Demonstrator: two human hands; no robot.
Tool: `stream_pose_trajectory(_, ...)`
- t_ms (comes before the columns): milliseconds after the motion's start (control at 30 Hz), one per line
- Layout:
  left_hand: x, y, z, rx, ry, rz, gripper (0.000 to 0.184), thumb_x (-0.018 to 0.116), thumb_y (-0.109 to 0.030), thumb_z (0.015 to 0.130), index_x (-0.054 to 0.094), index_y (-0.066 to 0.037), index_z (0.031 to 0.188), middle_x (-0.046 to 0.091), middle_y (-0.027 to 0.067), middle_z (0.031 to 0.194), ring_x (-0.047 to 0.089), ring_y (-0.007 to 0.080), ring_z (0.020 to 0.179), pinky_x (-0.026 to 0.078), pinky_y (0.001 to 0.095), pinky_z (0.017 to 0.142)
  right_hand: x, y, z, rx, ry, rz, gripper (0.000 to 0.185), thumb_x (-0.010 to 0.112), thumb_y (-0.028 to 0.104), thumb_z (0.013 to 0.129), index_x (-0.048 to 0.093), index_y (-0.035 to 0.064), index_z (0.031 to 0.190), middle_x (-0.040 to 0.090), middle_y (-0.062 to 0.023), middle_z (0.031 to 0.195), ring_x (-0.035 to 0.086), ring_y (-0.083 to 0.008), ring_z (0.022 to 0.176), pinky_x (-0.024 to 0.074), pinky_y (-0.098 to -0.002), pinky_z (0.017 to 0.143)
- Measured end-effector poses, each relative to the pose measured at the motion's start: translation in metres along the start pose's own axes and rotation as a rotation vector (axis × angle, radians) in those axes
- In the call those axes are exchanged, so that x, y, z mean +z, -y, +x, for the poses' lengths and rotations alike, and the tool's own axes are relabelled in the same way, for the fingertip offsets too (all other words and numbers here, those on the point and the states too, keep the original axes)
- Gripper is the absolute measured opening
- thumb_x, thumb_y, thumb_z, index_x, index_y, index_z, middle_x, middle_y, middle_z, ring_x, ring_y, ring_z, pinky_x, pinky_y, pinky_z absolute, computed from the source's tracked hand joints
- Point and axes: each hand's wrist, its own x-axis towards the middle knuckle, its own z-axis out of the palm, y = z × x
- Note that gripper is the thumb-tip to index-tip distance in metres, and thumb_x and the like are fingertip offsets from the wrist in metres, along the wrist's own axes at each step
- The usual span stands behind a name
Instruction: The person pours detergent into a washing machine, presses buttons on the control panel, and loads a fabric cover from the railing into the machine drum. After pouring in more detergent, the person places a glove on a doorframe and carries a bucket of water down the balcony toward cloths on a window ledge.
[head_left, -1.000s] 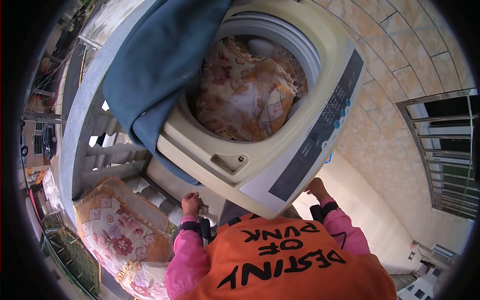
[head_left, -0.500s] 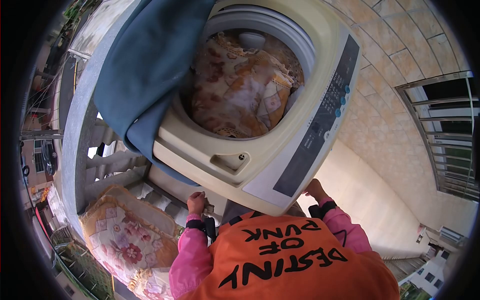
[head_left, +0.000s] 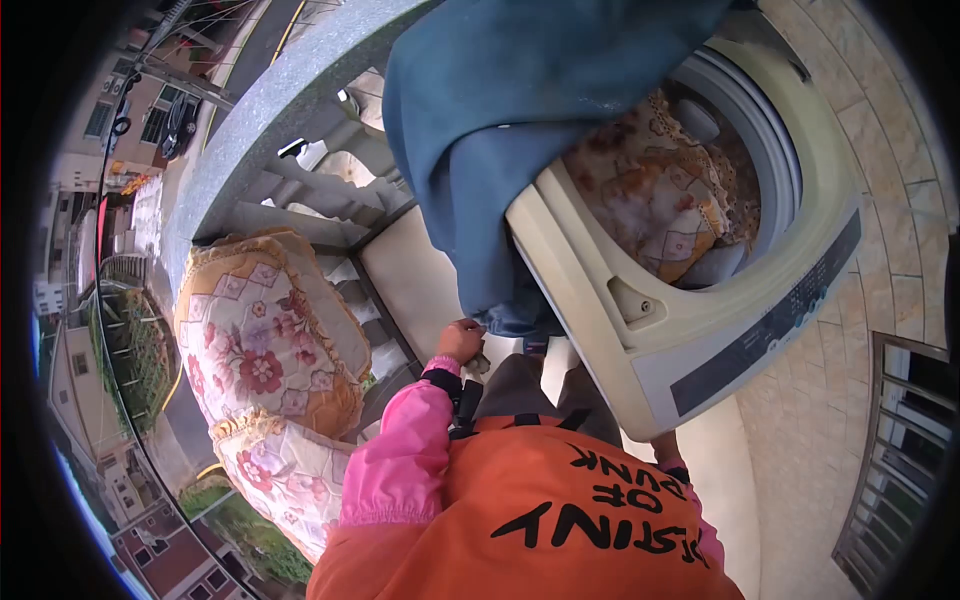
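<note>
My left hand point(head_left: 460, 342) is closed in a fist, close beside the lower edge of a blue-grey cloth point(head_left: 480, 190). Something small and dull-coloured shows under its fingers, too unclear to name. The cloth drapes over the left side of an open top-loading washing machine point(head_left: 600, 330). Inside the drum lies a wet floral fabric point(head_left: 660, 190) with a lace-like trim, in foamy water. My right hand point(head_left: 666, 445) is at the machine's near corner; its fingers are hidden there.
Floral padded covers point(head_left: 260, 350) with ruffled edges hang over a curved stone railing point(head_left: 240, 150) at left. A tiled wall point(head_left: 890, 170) and a barred window point(head_left: 890, 440) stand at right. Below the balcony are a street and a parked car point(head_left: 180, 125).
The view has swung left, so the machine now sits farther right and more railing shows. My left hand is nearer the cloth's lower edge. My right hand has dropped behind the machine's corner.
</note>
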Motion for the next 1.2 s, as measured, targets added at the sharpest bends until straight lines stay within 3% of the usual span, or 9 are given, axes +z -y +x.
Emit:
stream_pose_trajectory(267,-0.011,0.009,-0.081,-0.026,-0.102,-0.326,0.030,0.060,-0.033,0.079,0.066,-0.007,0.094,0.066,0.0148,0.087,0.062,0.0290,0.084,0.048,0.0364,0.078,0.035,0.079,0.029,-0.356,0.591,-1.062,0.040,0.050,0.019,0.088,0.051,-0.0023,0.122,0.065,-0.0099,0.087,0.063,-0.0170,0.070,0.0492,-0.0281,0.060)
stream_pose_trajectory(467,0.024,0.006,-0.189,0.093,-0.156,-0.632,0.030,0.061,-0.033,0.080,0.065,-0.006,0.092,0.065,0.0117,0.083,0.060,0.0230,0.079,0.047,0.0326,0.072,0.070,0.103,0.021,-0.071,0.760,-1.021,0.048,0.050,0.019,0.088,0.042,-0.0028,0.130,0.063,-0.0100,0.087,0.063,-0.0156,0.071,0.0492,-0.0272,0.060)
stream_pose_trajectory(700,0.119,0.040,-0.285,0.081,-0.345,-0.887,0.026,0.062,-0.030,0.079,0.064,-0.006,0.087,0.064,0.0094,0.078,0.059,0.0185,0.077,0.046,0.0319,0.071,0.119,0.088,-0.009,-0.114,1.108,-1.019,0.055,0.057,0.010,0.084,0.037,0.0012,0.135,0.059,-0.0089,0.100,0.063,-0.0153,0.073,0.0478,-0.0238,0.061)
stream_pose_trajectory(833,0.160,0.109,-0.342,-0.259,-0.874,-0.956,0.033,0.063,-0.027,0.079,0.059,-0.008,0.105,0.062,0.0108,0.072,0.059,0.0205,0.067,0.047,0.0314,0.065,0.141,0.057,-0.021,-0.104,1.189,-1.101,0.050,0.057,0.009,0.084,0.042,-0.0004,0.131,0.061,-0.0092,0.097,0.062,-0.0147,0.070,0.0471,-0.0226,0.059)
stream_pose_trajectory(900,0.153,0.143,-0.392,-0.464,-1.187,-1.220,0.050,0.064,-0.021,0.081,0.043,-0.008,0.125,0.058,0.0051,0.070,0.054,0.0130,0.067,0.045,0.0279,0.061,0.151,0.047,-0.033,-0.132,1.217,-1.148,0.047,0.057,0.008,0.084,0.044,-0.0013,0.129,0.061,-0.0091,0.095,0.062,-0.0142,0.069,0.0469,-0.0224,0.058)
stream_pose_trajectory(933,0.160,0.177,-0.405,-0.590,-1.347,-1.286,0.059,0.066,-0.020,0.078,0.040,-0.007,0.129,0.062,0.0106,0.084,0.060,0.0185,0.072,0.049,0.0328,0.067,0.159,0.043,-0.039,-0.152,1.231,-1.180,0.045,0.056,0.008,0.085,0.046,-0.0021,0.127,0.062,-0.0091,0.093,0.062,-0.0138,0.068,0.0467,-0.0223,0.058)
stream_pose_trajectory(1000,0.141,0.202,-0.450,-0.466,-1.672,-1.753,0.054,0.065,-0.017,0.080,0.042,-0.005,0.127,0.060,0.0107,0.099,0.060,0.0189,0.074,0.049,0.0338,0.071,0.171,0.035,-0.043,-0.187,1.235,-1.198,0.043,0.055,0.009,0.085,0.048,0.0003,0.127,0.063,-0.0098,0.096,0.063,-0.0140,0.070,0.0477,-0.0238,0.060)
stream_pose_trajectory(1067,0.147,0.253,-0.459,-0.168,-1.763,-1.743,0.050,0.065,-0.016,0.080,0.043,-0.003,0.123,0.055,0.0125,0.111,0.060,0.0204,0.075,0.051,0.0338,0.066,0.186,0.026,-0.049,-0.176,1.258,-1.258,0.043,0.055,0.009,0.085,0.048,-0.0002,0.126,0.063,-0.0088,0.093,0.063,-0.0141,0.069,0.0478,-0.0236,0.059)
stream_pose_trajectory(1200,0.121,0.266,-0.485,-0.241,-1.329,-1.869,0.033,0.062,-0.013,0.080,0.053,0.003,0.107,0.064,0.0081,0.083,0.062,0.0178,0.065,0.051,0.0311,0.059,0.228,0.017,-0.077,-0.219,1.297,-1.220,0.043,0.055,0.010,0.086,0.046,-0.0037,0.126,0.061,-0.0086,0.089,0.063,-0.0159,0.073,0.0482,-0.0232,0.059)
